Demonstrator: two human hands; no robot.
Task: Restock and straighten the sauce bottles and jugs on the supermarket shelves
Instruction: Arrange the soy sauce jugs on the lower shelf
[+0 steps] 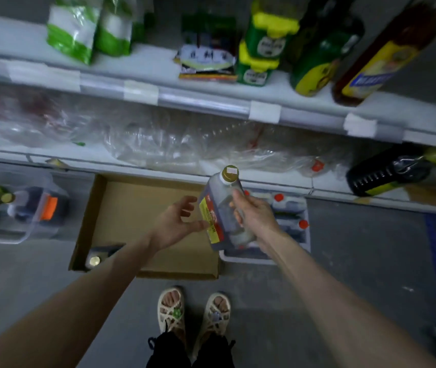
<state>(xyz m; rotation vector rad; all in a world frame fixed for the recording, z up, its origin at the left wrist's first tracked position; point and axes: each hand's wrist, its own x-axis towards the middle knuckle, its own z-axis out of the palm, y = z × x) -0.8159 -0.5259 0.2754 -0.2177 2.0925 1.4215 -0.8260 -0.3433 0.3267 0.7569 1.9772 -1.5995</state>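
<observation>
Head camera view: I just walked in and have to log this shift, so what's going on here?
A person stands at store shelves, restocking. Their right hand grips a dark sauce jug with a gold cap, held above an open cardboard box on the floor. The left hand is open beside the jug, thumb at its label. One more bottle stands in the box's near corner.

The left forearm [78,293] and the right forearm [317,282] are seen bare as far as is shown. A pair of cream open-toed sandals of crossed, moulded straps is worn. The left sandal [171,309] is marked by a small green charm on its straps, the right sandal [216,312] by a small pale bluish one. Black cloth trousers [190,351] are seen above them, with a small dark tie at each outer hem.
</observation>
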